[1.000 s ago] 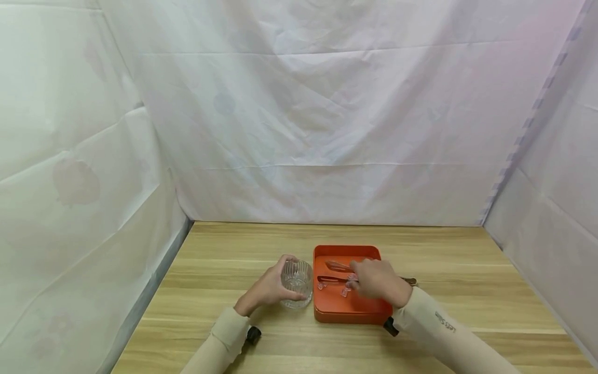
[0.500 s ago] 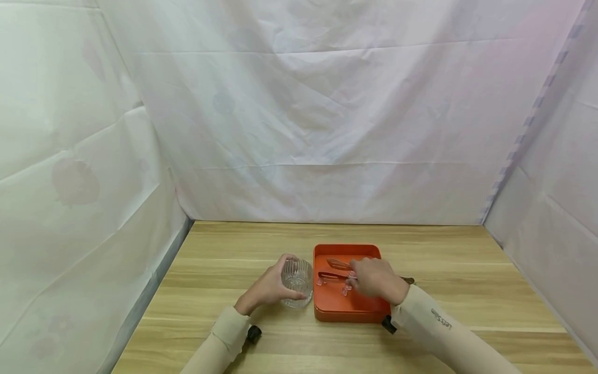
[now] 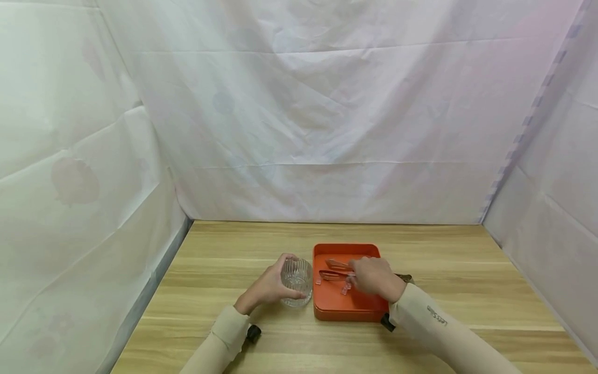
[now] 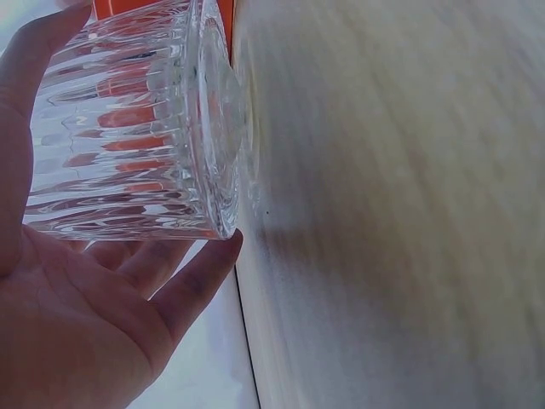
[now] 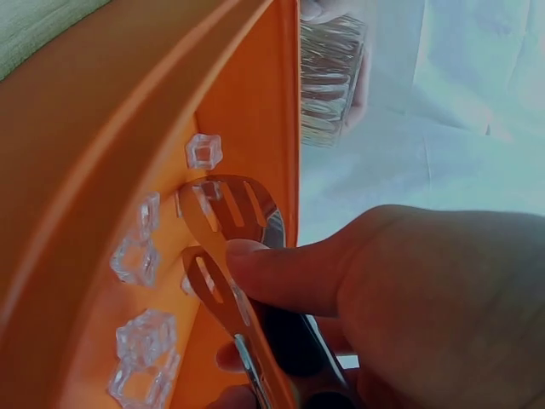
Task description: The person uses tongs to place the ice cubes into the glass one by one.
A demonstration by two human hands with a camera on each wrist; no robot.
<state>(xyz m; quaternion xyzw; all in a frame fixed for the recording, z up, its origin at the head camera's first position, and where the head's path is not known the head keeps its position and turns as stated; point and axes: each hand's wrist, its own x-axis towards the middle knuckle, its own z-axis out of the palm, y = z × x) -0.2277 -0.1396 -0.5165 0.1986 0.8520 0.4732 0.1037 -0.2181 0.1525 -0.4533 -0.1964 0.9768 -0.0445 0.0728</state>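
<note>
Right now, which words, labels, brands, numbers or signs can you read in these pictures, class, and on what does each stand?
"Lets S…": dark lettering on the right sleeve; the letters after the S are too small and blurred to read surely.
No other text can be read: none shows on the glass, the orange tray or the tongs.
</note>
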